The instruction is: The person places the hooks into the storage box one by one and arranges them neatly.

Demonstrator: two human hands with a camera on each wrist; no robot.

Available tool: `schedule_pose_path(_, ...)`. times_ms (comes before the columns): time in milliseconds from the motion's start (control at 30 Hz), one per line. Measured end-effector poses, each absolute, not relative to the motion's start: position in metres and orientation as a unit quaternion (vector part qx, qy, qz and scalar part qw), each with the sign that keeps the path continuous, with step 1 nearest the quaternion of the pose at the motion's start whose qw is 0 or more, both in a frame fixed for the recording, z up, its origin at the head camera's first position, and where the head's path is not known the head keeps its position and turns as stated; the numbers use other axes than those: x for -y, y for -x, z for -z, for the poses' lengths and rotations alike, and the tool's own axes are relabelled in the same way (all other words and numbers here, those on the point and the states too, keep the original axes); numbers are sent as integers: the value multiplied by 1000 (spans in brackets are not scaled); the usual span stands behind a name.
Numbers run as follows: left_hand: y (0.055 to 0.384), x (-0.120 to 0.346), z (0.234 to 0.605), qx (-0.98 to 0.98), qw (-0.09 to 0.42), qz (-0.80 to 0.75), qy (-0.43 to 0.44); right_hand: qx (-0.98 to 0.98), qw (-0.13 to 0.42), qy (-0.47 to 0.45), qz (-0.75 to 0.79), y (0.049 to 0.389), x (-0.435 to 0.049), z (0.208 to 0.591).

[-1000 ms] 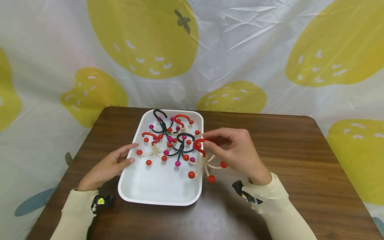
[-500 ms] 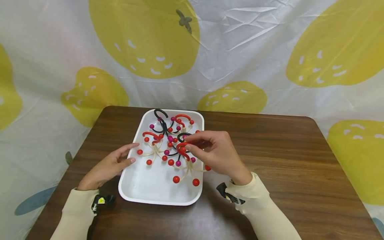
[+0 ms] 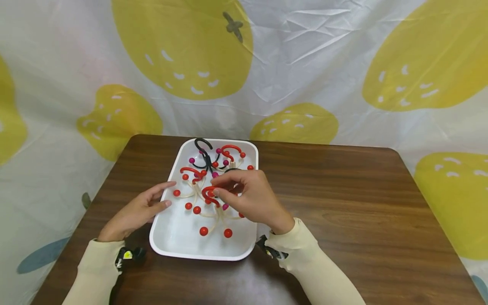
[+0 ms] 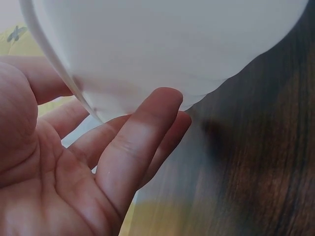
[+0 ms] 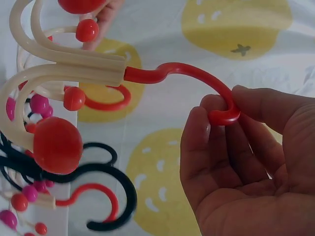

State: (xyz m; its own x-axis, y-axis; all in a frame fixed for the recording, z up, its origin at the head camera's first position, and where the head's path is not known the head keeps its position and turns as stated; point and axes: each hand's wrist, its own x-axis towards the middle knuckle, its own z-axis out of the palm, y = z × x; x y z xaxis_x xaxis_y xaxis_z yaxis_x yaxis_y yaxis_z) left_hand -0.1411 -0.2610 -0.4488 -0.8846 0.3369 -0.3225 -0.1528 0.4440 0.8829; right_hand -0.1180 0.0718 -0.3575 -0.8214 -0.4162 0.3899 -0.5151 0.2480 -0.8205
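Dark brown wood-grain bench (image 3: 343, 203) with rounded corners; behind it hangs a creased white sheet (image 3: 305, 63) printed with large yellow strawberry shapes. A white rectangular tray (image 3: 179, 245) sits left of centre, long axis running near to far. Left hand (image 3: 139, 209) lies with fingers straight and relaxed on the bench, fingertips touching the tray's left wall; it holds nothing. Right hand (image 3: 248, 199) is over the tray's middle, thumb and fingers pinching the red hook (image 3: 209, 192) of a cream multi-arm hanger (image 3: 215, 216) with red ball tips, held above the tray's near half. More such hangers (image 3: 207, 163), black and cream, lie tangled in the far half; the exact count cannot be made out. The right hand covers part of the pile. Left wrist view shows only a blurred tray underside (image 4: 172, 49) and fingers (image 4: 142, 142). Both forearms are cut off at the near frame edge.
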Motion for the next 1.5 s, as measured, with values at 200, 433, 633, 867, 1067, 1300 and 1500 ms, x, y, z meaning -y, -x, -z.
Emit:
schedule_pose_path(200, 141, 265, 450, -810, 236, -533, -65, 773, 21, -300, -558, 121, -52, 362)
schedule_pose_path(433, 141, 264, 450, -813, 235, -529, -64, 787, 14, -319, -528, 123, -37, 366)
schedule_pose_path(633, 142, 263, 448, -813, 234, -530, -65, 799, 6, -315, -512, 122, -26, 370)
schedule_pose_path(867, 142, 264, 447, -809, 234, -535, -72, 785, -10, -332, -523, 124, -14, 379)
schedule_pose_path(1067, 141, 264, 446, -819, 233, -520, -69, 784, -28, -341, -518, 124, -6, 381)
schedule_pose_path(1300, 140, 264, 446, -814, 233, -527, -69, 795, -31, -357, -489, 124, 0, 381)
schedule_pose_path(1500, 140, 264, 448, -815, 233, -526, -72, 802, -46, -365, -471, 122, 1, 386)
